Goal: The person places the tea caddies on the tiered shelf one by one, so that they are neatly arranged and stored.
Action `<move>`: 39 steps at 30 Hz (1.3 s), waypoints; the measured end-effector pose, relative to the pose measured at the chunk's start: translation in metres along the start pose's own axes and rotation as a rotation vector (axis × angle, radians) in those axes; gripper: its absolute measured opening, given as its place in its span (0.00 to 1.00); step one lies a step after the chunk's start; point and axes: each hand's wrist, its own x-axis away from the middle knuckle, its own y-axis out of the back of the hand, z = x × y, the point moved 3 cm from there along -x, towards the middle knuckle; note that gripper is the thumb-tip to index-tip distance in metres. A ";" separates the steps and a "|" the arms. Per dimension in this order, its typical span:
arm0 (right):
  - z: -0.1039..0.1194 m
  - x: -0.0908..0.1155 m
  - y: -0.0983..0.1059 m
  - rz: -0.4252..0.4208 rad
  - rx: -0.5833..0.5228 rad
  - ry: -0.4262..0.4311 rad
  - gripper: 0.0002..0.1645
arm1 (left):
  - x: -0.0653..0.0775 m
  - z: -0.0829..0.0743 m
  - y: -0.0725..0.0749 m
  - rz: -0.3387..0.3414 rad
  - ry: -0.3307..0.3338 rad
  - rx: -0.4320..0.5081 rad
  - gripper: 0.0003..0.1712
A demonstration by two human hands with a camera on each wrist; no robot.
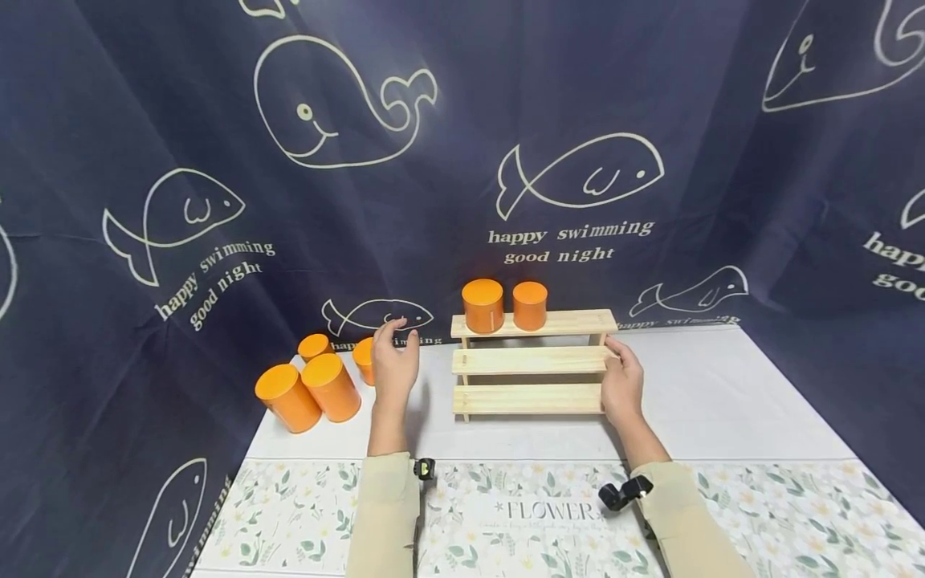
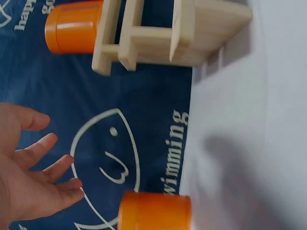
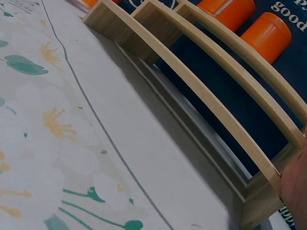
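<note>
A three-tier wooden rack (image 1: 531, 360) stands on the white table. My right hand (image 1: 623, 384) grips its right end; in the right wrist view only a strip of that hand (image 3: 295, 179) shows, against the board ends. Two orange canisters, a larger one (image 1: 482, 309) and a smaller one (image 1: 531, 307), sit on the left half of the top tier. Left of the rack, my left hand (image 1: 393, 365) is raised with fingers spread and loosely bent, holding nothing. It partly covers a small orange canister (image 1: 364, 361) in the head view; the left wrist view shows the hand (image 2: 33, 167) apart from that canister (image 2: 154, 213).
Two tall orange canisters (image 1: 287, 399) and a smaller one (image 1: 315, 347) stand at the table's left side. A floral cloth (image 1: 535, 538) marked FLOWER covers the front of the table. Behind and at both sides hangs a dark blue curtain (image 1: 462, 104) with fish drawings.
</note>
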 end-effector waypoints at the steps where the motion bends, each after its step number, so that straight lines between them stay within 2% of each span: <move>1: 0.000 0.000 0.000 0.001 0.002 0.001 0.30 | -0.001 0.003 0.001 -0.001 0.010 -0.003 0.22; 10: 0.000 0.001 -0.001 0.002 0.006 0.002 0.29 | -0.006 0.024 0.008 -0.057 0.041 -0.014 0.28; 16: 0.000 0.004 -0.001 0.016 0.012 -0.011 0.30 | -0.007 0.037 0.011 -0.081 0.058 -0.005 0.28; 21: 0.000 0.003 -0.001 0.014 0.018 -0.012 0.30 | -0.009 0.047 0.011 -0.130 0.038 0.043 0.27; 25: 0.001 0.002 -0.001 0.010 0.020 -0.003 0.30 | -0.009 0.054 0.012 -0.173 0.049 0.016 0.29; 29: 0.002 0.002 -0.001 0.013 0.015 -0.010 0.30 | -0.008 0.058 0.015 -0.180 0.111 -0.003 0.34; 36: 0.003 0.001 0.000 0.010 0.003 -0.016 0.29 | -0.006 0.065 0.014 -0.117 0.235 -0.013 0.57; 39: 0.003 0.000 0.001 0.023 0.000 -0.017 0.30 | -0.004 0.067 0.013 -0.120 0.275 -0.009 0.59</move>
